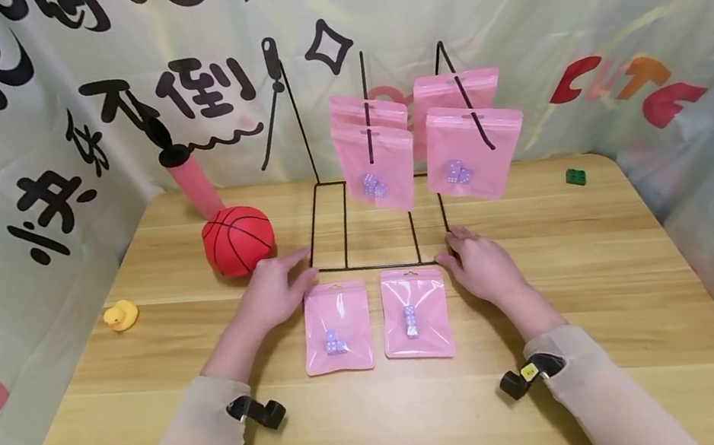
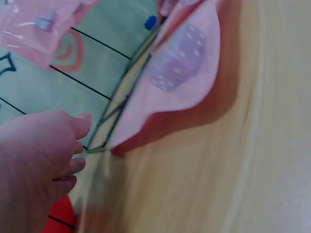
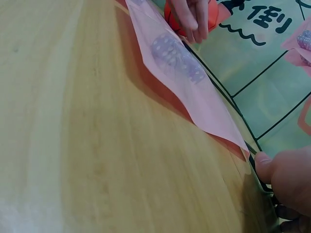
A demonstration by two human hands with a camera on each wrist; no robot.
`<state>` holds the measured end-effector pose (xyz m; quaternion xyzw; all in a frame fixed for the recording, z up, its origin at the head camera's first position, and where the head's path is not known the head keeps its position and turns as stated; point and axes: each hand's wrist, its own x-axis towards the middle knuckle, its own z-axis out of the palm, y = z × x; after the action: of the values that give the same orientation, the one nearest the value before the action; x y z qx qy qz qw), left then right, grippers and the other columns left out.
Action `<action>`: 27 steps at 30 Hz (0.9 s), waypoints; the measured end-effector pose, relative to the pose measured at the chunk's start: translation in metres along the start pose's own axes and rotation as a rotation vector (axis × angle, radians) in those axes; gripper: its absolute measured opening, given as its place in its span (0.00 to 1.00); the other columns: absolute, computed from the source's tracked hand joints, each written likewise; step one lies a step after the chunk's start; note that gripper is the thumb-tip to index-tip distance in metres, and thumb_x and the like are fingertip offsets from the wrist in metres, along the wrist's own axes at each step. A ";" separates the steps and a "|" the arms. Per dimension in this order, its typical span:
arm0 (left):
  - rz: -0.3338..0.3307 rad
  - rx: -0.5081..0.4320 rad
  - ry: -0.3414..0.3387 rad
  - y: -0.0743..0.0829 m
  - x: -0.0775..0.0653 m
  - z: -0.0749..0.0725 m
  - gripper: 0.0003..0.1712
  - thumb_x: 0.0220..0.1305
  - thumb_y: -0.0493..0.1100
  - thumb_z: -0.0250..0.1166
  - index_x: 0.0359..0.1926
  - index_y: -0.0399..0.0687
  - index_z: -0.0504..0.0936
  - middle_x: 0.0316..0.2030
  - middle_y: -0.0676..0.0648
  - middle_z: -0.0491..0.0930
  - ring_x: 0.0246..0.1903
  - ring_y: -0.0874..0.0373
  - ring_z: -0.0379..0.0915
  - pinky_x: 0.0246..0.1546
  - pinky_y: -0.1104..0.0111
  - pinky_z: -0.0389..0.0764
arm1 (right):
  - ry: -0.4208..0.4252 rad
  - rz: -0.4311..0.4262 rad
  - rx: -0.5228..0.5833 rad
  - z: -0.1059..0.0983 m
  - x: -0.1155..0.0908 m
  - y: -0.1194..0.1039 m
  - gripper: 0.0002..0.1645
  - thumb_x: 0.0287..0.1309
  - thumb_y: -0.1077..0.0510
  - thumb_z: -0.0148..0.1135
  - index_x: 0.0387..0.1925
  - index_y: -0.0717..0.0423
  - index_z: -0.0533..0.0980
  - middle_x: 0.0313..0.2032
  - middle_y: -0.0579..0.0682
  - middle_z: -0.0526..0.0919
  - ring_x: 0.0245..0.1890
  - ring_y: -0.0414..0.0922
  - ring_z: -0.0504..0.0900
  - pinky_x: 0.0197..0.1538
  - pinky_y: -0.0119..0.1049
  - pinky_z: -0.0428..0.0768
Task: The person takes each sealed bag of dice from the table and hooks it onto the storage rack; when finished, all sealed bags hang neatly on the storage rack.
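A black wire display rack stands on the table with pink zip bags hanging from its hooks, among them a left front bag and a right front bag. At its front left corner is my left hand, thumb and fingers apart and loosely bent. My right hand holds the front right corner, with the thumb on the wire. Between the hands, in front of the rack, lie two more pink bags, a left one and a right one, each with purple dotted dice inside.
Left of the rack sits a red toy basketball, with a pink bottle with a black top behind it. A yellow rubber duck is near the table's left edge. At the back right lies a green toy brick. Printed curtains surround the table.
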<state>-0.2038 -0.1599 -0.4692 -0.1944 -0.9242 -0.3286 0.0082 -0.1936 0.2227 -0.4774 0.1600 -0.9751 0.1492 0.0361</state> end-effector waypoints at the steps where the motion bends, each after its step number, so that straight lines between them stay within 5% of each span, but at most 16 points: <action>1: -0.006 -0.013 0.018 0.002 -0.003 -0.002 0.29 0.76 0.49 0.68 0.69 0.37 0.79 0.47 0.34 0.87 0.39 0.40 0.85 0.51 0.50 0.85 | 0.002 -0.001 0.002 0.000 0.000 0.000 0.34 0.78 0.48 0.61 0.65 0.77 0.74 0.68 0.74 0.72 0.67 0.71 0.73 0.68 0.63 0.72; 4: -0.021 -0.031 0.061 0.003 -0.014 -0.007 0.27 0.76 0.48 0.68 0.67 0.36 0.81 0.43 0.35 0.88 0.38 0.39 0.86 0.49 0.49 0.87 | 0.003 -0.004 0.005 0.000 0.002 0.001 0.33 0.78 0.49 0.62 0.64 0.77 0.75 0.67 0.74 0.73 0.66 0.71 0.74 0.68 0.63 0.73; 8: -0.066 -0.094 0.084 0.008 -0.028 -0.011 0.28 0.72 0.48 0.71 0.66 0.35 0.82 0.56 0.36 0.86 0.54 0.40 0.85 0.55 0.47 0.84 | 0.002 -0.004 0.013 -0.001 0.003 0.001 0.32 0.77 0.51 0.63 0.64 0.77 0.75 0.66 0.75 0.74 0.64 0.73 0.76 0.67 0.64 0.74; 15: -0.190 -0.171 0.041 0.021 -0.046 -0.015 0.30 0.69 0.46 0.74 0.64 0.32 0.82 0.46 0.40 0.90 0.44 0.47 0.89 0.49 0.52 0.88 | -0.003 0.010 0.026 -0.003 0.004 0.000 0.32 0.77 0.51 0.63 0.65 0.77 0.74 0.66 0.76 0.73 0.62 0.74 0.76 0.67 0.64 0.74; 20: -0.350 -0.164 -0.016 0.029 -0.057 -0.013 0.29 0.69 0.50 0.74 0.60 0.32 0.84 0.42 0.45 0.89 0.42 0.50 0.86 0.48 0.54 0.86 | 0.000 0.012 0.030 -0.003 0.004 0.000 0.32 0.76 0.51 0.64 0.64 0.76 0.75 0.66 0.75 0.74 0.63 0.73 0.76 0.67 0.63 0.74; 27: -0.500 -0.194 -0.040 0.035 -0.060 -0.005 0.27 0.64 0.51 0.77 0.53 0.34 0.87 0.35 0.48 0.89 0.37 0.55 0.84 0.42 0.59 0.85 | 0.008 0.029 0.061 0.000 0.003 -0.001 0.31 0.76 0.52 0.64 0.65 0.76 0.75 0.66 0.74 0.75 0.64 0.72 0.76 0.68 0.62 0.73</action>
<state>-0.1358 -0.1591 -0.4525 0.0335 -0.9076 -0.4037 -0.1103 -0.1962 0.2214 -0.4765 0.1461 -0.9722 0.1799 0.0331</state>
